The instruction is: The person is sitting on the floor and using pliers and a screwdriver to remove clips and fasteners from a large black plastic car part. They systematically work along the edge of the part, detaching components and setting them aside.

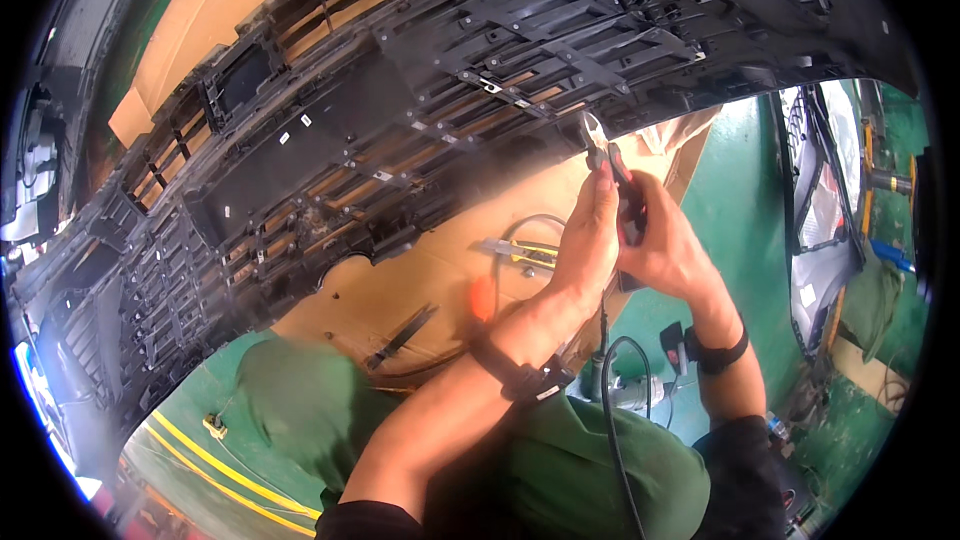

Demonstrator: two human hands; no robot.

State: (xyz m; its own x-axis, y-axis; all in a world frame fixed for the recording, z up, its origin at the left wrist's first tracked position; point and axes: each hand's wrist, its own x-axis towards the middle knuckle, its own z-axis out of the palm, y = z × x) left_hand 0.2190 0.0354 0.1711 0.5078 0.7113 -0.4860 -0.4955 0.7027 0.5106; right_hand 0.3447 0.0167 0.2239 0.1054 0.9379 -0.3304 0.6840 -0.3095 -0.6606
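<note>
A large black plastic car bumper with a slatted grille (330,110) stretches across the upper part of the head view. At its lower edge I hold side-cutting pliers (600,145) with dark and red handles. Their bright metal jaws point up at the bumper's rim; whether they touch it I cannot tell. My left hand (588,235) is closed round the handle on its side, thumb up along it. My right hand (662,245) is closed round the other handle, its fingers partly hidden. Both hands are close together.
Under the bumper lies brown cardboard (450,260) with a yellow-and-grey tool (525,252), an orange object (484,297) and a black strip (402,337). A grey power tool (630,392) and black cable (612,410) are by my knees. Silvery parts (820,190) stand at the right.
</note>
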